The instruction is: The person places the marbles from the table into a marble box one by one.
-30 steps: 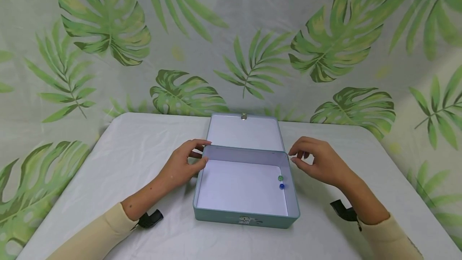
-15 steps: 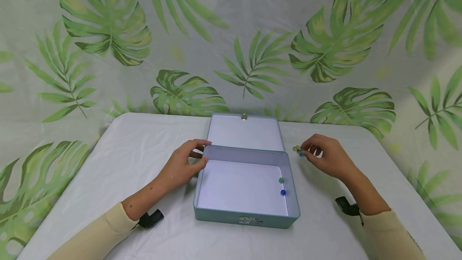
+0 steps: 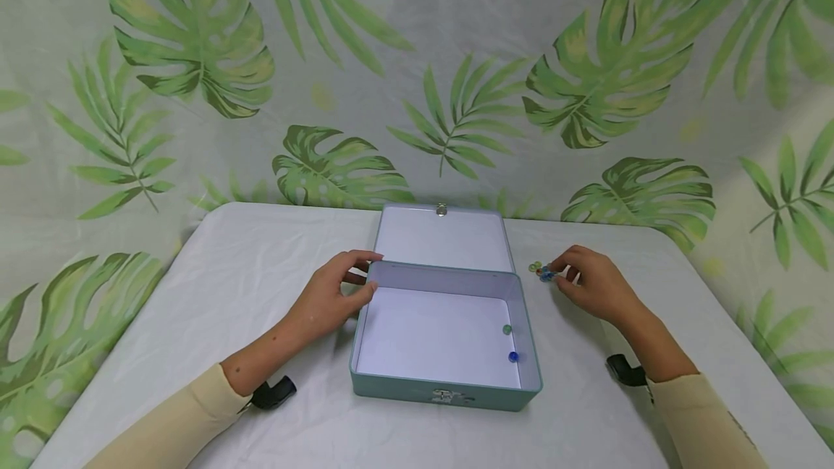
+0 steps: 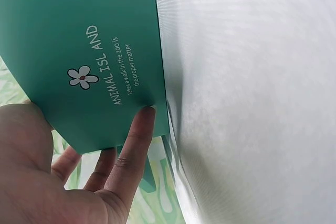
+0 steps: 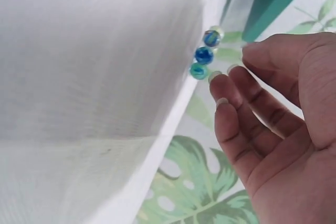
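Observation:
A teal tin box (image 3: 417,387) stands with its lid (image 3: 443,234) folded back. My left hand (image 3: 329,299) grips its rear left corner, thumb at the rim and fingers behind; in the left wrist view one finger rests along the printed side (image 4: 63,19). Inside, a green marble (image 3: 507,329) and a dark blue marble (image 3: 513,357) lie near the right wall. Several loose marbles (image 3: 546,275) sit right of the box. Just beside them is my right hand (image 3: 593,284), thumb and fingers apart. The right wrist view shows a blue marble (image 5: 203,55) close to the fingertips, with nothing held.
A white cloth covers the table (image 3: 260,244). A leaf-patterned curtain (image 3: 456,35) hangs behind it. A metal latch (image 3: 443,396) is on the box front. Dark wrist cameras (image 3: 274,393) sit below both wrists.
My right hand has moved right, away from the box rim, to the loose marbles, which now show. Both marbles in the box have rolled toward its front. The left hand has stayed put.

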A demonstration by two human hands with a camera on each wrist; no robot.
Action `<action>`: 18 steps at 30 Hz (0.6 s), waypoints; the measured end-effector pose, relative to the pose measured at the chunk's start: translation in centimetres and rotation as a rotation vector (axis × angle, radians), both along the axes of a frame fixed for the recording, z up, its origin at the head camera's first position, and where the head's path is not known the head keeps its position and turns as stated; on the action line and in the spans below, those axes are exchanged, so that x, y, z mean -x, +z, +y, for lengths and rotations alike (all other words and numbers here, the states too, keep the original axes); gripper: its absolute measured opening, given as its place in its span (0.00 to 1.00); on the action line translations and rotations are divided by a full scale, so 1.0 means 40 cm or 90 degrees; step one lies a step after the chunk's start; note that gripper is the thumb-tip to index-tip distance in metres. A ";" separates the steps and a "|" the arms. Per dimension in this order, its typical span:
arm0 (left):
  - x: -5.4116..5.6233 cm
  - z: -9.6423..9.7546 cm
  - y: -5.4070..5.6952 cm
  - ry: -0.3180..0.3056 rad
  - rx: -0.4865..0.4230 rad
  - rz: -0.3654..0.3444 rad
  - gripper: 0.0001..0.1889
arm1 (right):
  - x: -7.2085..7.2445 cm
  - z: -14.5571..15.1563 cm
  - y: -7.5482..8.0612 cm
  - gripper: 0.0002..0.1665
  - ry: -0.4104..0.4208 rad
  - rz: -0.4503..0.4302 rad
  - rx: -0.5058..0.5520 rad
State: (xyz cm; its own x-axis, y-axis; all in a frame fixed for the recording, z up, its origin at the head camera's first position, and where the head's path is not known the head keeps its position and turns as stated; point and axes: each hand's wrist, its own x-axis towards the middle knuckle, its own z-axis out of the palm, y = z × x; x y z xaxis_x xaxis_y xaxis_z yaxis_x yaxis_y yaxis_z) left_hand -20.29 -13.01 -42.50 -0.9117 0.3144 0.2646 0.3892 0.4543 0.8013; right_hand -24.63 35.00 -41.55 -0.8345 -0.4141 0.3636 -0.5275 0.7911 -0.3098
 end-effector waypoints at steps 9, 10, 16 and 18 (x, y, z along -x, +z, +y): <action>0.001 0.000 -0.001 0.000 -0.002 -0.001 0.23 | 0.006 0.005 -0.009 0.12 -0.040 -0.067 -0.045; 0.001 -0.001 0.000 0.001 -0.001 -0.001 0.23 | 0.006 0.005 -0.009 0.12 -0.041 -0.074 -0.048; -0.001 0.000 0.001 0.001 -0.004 -0.003 0.23 | 0.007 0.006 -0.012 0.12 -0.040 -0.088 -0.061; 0.000 0.000 0.001 0.001 -0.004 -0.003 0.23 | 0.008 0.006 -0.013 0.12 -0.039 -0.089 -0.064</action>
State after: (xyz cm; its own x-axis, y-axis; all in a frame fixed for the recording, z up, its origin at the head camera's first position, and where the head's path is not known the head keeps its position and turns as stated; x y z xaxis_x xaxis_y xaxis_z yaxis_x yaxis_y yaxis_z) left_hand -20.27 -12.99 -42.44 -0.9134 0.3109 0.2628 0.3850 0.4500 0.8058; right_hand -24.94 35.25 -42.07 -0.8989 -0.3889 0.2019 -0.4343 0.8515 -0.2938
